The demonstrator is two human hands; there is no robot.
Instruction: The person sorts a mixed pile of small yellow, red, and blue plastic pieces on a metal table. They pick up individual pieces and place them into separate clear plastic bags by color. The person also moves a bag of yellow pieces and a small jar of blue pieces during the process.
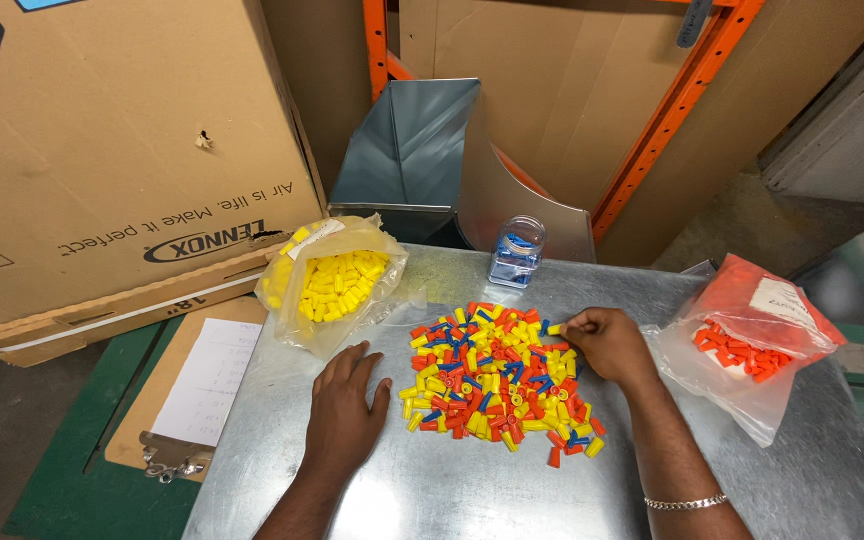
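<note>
A warehouse or stockroom workbench

We see orange steel racking (674,105), a big cardboard carton (102,130), bent sheet-metal ducting (422,150) and a metal-topped table (452,480) with bagged wire connectors (337,280); what lies to the right is probably a concrete floor, though it is dim.

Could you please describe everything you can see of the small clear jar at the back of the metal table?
The small clear jar stands upright near the far edge of the metal table, behind the mixed pile of caps. It looks like transparent plastic with a rounded top, and holds a few blue pieces low inside. Neither hand touches it.
</note>
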